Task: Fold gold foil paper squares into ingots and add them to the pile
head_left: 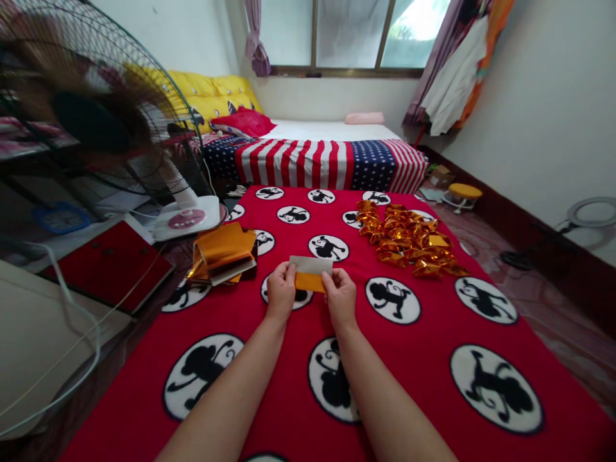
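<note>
Both hands hold one small sheet of foil paper (310, 281) above the red cloth, its upper part pale grey and its lower part gold-orange, with a fold between. My left hand (280, 290) is closed on the sheet's left end, thumb on top. Closed on the right end is my right hand (341, 296), its thumb near the gold part. To the left lies a loose stack of gold foil sheets (224, 250), some showing grey backs. Many shiny folded gold foil pieces (409, 237) are heaped in rows at the right back of the cloth.
The red cloth (423, 372) has black monkey figures in white circles. A standing fan (91, 122) is at the left. Behind is a bed (312, 163) with a striped cover. A yellow stool (464, 190) and ring light (591, 212) stand at the right.
</note>
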Available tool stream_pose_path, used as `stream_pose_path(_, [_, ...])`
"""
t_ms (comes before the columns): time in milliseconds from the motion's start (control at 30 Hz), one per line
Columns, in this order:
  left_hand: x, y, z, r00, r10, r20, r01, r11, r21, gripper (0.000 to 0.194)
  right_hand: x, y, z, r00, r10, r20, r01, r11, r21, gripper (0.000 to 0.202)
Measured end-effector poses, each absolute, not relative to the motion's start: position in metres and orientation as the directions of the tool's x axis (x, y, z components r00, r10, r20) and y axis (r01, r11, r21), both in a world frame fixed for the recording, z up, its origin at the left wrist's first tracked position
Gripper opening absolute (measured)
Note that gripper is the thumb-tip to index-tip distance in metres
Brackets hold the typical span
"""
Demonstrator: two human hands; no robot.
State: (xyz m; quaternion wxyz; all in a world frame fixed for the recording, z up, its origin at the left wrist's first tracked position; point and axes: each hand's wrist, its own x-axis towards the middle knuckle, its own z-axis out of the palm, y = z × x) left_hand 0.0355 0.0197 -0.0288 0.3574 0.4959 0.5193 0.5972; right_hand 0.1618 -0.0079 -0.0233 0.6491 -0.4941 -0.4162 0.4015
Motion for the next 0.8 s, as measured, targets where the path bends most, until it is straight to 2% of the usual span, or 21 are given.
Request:
stream_pose_path(233, [0.036,0.017,-0.025,-0.257,0.953,0.161,-0.091,-0.190,0.977,0.034,0.161,-0.011,-0.018,0.338,0.936,0.103,-0.197,0.177,-0.964,0.027])
stream_pose_path(333, [0.036,0.013,-0.022,-0.222,0.967,0.127,-0.177,-0.168,0.970,0.045,0.161,-0.011,-0.016,0.341,0.936,0.091,-0.231,0.178,-0.957,0.027])
stream_pose_path(433, [0.036,0.009,-0.020,-0.150,0.981,0.125,-0.187,-0.153,0.970,0.056,0.162,-0.012,-0.014,0.333,0.941,0.064,-0.272,0.161,-0.949,0.029])
stream_pose_path(567, [0.039,0.008,-0.018,-0.258,0.960,0.109,-0.186,-0.160,0.969,0.055,0.163,-0.014,-0.012,0.317,0.948,0.035,-0.376,0.160,-0.913,0.033])
stream_pose_path(700, [0.047,0.009,-0.013,-0.410,0.907,0.100,-0.224,-0.206,0.952,0.051,0.156,-0.015,-0.010,0.190,0.977,0.095,-0.278,0.146,-0.949,0.032])
stream_pose_path(800, [0.056,0.007,-0.010,-0.344,0.927,0.151,-0.212,-0.234,0.949,0.049,0.149,-0.014,-0.006,0.149,0.983,0.111,-0.208,0.141,-0.968,0.028])
